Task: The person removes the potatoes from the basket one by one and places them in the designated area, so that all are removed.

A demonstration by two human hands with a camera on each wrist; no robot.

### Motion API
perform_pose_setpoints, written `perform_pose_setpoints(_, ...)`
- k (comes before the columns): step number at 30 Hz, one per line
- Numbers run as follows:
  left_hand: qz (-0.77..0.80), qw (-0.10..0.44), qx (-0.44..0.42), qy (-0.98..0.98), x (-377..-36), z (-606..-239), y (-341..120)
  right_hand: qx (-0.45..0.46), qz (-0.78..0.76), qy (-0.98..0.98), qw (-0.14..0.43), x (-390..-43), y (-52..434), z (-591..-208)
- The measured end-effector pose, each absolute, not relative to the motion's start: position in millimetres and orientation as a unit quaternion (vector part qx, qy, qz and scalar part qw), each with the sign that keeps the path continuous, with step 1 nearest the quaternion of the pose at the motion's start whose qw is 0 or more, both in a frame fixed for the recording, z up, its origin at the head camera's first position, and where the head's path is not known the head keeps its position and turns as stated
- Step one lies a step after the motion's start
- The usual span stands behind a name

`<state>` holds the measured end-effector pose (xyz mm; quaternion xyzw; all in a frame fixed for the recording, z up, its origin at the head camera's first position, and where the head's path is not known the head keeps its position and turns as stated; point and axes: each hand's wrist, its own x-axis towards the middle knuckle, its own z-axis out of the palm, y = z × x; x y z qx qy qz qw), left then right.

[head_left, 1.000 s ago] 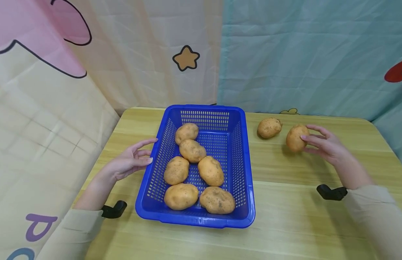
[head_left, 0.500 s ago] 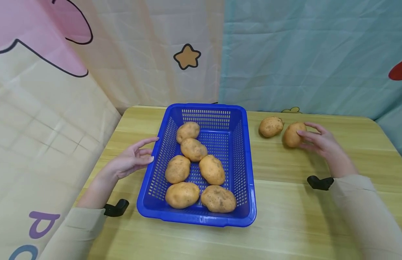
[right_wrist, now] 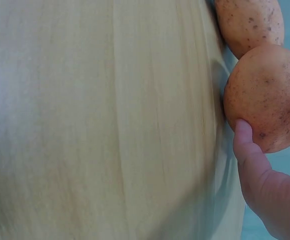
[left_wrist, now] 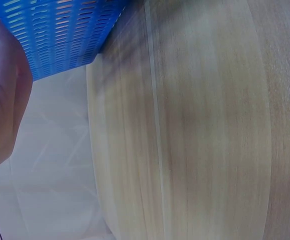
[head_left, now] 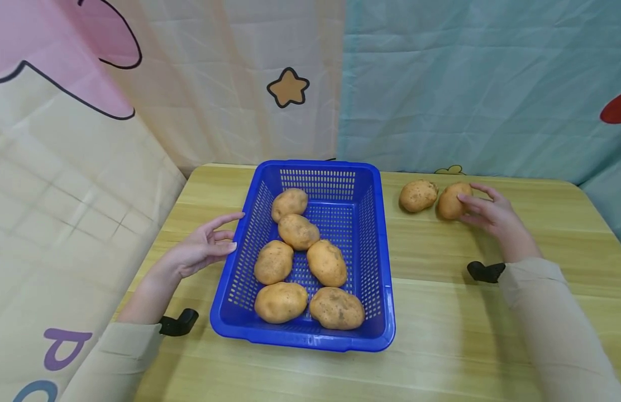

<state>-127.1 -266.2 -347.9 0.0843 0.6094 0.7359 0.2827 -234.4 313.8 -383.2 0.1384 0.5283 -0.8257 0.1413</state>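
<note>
A blue plastic basket [head_left: 302,339] with slotted walls holds several potatoes [head_left: 326,263]. At its left rim, my left hand [head_left: 202,245] touches the edge with thumb and index fingertips; the left wrist view shows part of this hand [left_wrist: 5,95] against the basket's wall [left_wrist: 60,35]. My right hand [head_left: 491,212] grips a potato [head_left: 451,202] between thumb and fingers at the back right of the table. Just left of it lies another potato [head_left: 418,195]. In the right wrist view, the gripped potato [right_wrist: 265,97] overlaps that neighbouring potato [right_wrist: 250,25]; contact between them is unclear.
The light wooden table [head_left: 441,335] extends around the basket and both hands. Its back edge runs close to a printed fabric curtain [head_left: 466,84]. More patterned fabric [head_left: 79,184] hangs along the left side.
My right hand has carried the potato slightly left and toward the back, next to the other loose potato. My left hand stays at the basket's rim.
</note>
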Motion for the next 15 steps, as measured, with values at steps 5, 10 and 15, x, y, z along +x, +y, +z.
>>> perform_pose_setpoints(5,0.736,0.282,0.083,0.61,-127.3,-348.1,-265.9,0.139,-0.829,0.524,0.137,-237.6,313.1,-383.5)
perform_pose_setpoints(10,0.736,0.281,0.085,0.61,-127.1,-348.3,-266.3,0.146,-0.826,0.525,0.146,-240.3,312.0,-382.2)
perform_pose_setpoints(15,0.733,0.28,0.085,0.614,-127.0,-348.4,-266.4,0.154,-0.817,0.534,0.153,-241.9,311.5,-380.8)
